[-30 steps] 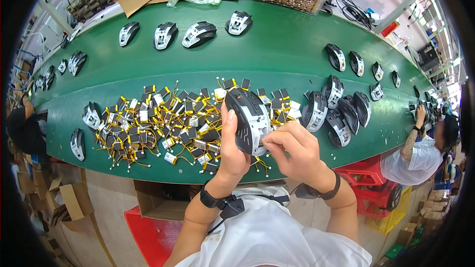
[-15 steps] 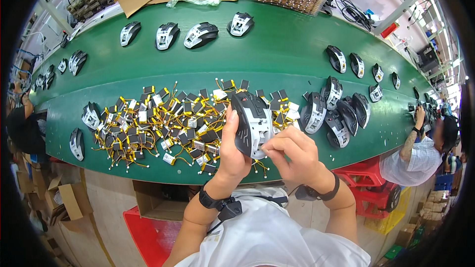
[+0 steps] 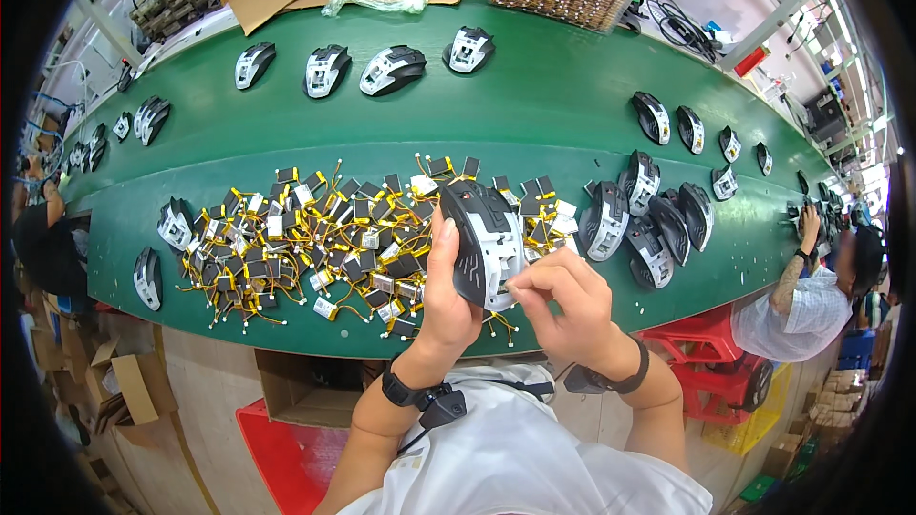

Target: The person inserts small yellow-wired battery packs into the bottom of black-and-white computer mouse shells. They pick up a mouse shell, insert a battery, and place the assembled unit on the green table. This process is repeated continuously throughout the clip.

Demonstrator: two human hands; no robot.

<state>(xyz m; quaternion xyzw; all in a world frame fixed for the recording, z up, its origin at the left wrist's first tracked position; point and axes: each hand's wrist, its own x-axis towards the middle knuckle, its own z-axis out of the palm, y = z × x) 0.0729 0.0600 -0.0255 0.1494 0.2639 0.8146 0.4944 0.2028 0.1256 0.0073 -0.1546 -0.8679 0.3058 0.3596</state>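
- So the main thing here is a half-built computer mouse, black and white, held up over the near side of the green bench, tilted so its white inner frame shows.
- Left hand has a solid grip on it, clamped along the left side with the thumb lying up the black edge. The other fingers are mostly behind the mouse.
- Right hand is at the lower end of the mouse, thumb and forefinger bunched close at the white frame. Honestly it's too small to see whether that grip is shut on some tiny part or just touching, so I can't tell.
- Right behind the hands there's a big messy pile of little battery packs with yellow tape and thin wires, mostly off to the left.
- A cluster of five more mice sits on the bench to the right of the hands, some touching.
- Two others lie past the left end of the pile.
- Four stand in a spaced-out row farther back.
- Under the front edge there's an open cardboard box beside a red bin.
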